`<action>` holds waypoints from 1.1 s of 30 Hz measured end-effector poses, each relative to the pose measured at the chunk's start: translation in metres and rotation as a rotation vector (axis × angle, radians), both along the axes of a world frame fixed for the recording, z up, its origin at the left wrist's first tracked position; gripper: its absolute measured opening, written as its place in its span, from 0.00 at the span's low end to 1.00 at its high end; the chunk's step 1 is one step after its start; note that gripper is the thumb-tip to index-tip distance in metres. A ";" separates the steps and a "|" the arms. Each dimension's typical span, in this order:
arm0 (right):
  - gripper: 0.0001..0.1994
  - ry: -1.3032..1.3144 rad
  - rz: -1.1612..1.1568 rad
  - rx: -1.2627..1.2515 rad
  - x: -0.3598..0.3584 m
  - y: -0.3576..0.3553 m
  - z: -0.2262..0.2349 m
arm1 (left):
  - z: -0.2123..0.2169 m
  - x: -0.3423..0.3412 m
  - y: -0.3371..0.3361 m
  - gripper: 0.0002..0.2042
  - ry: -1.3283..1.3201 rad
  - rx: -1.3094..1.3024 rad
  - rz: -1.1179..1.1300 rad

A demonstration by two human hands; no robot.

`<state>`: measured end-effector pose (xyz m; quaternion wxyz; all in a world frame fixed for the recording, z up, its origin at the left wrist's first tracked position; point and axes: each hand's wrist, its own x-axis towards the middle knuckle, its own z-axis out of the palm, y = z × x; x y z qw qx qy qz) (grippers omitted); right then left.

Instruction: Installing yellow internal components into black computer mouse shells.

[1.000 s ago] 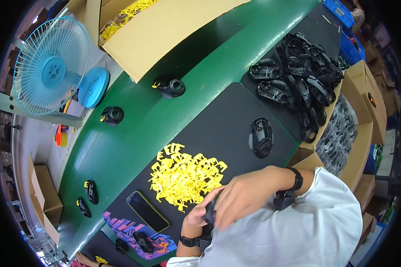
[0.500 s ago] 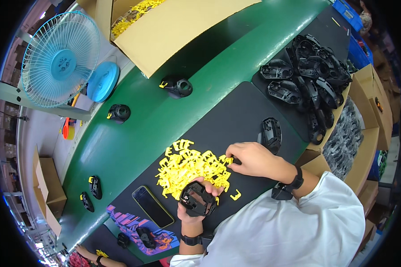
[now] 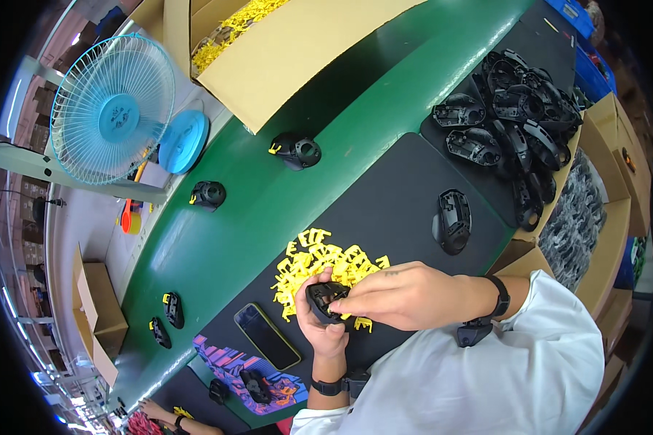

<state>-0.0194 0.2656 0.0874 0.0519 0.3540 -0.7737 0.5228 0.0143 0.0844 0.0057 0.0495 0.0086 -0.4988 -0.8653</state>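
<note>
My left hand [image 3: 318,330] grips a black mouse shell [image 3: 316,296], its hollow inner side facing up. Over that shell, my right hand [image 3: 410,296] has its thumb and fingers pinched together at the inside. A bit of a yellow plastic clip [image 3: 334,309] shows at those fingertips; the fingers cover most of it. Just beyond both hands lies a loose heap of yellow clips [image 3: 305,270] on the black mat [image 3: 370,210]. Another black mouse shell [image 3: 454,221] rests on the mat to the right.
Black shells [image 3: 519,109] are piled at the far right, beside a carton of bagged parts [image 3: 573,217]. Several shells with yellow clips, one a black shell [image 3: 296,150], stand on the green bench [image 3: 239,217]. A phone [image 3: 267,336], a blue fan [image 3: 116,116] and a co-worker's arm [image 3: 174,417] are leftward.
My right hand has moved left from the edge of the yellow heap to the shell in my left hand, carrying a clip. The shell has tilted, and the whole view has shifted slightly.
</note>
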 end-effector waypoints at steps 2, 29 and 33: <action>0.13 0.039 -0.021 0.026 -0.001 -0.002 0.000 | -0.004 -0.002 -0.001 0.45 0.021 -0.002 -0.006; 0.15 0.036 0.089 -0.114 -0.019 0.012 -0.020 | -0.001 -0.024 -0.003 0.39 0.230 -0.237 -0.094; 0.19 0.081 0.079 -0.035 -0.017 0.014 -0.017 | 0.000 -0.024 0.002 0.40 0.223 -0.250 -0.075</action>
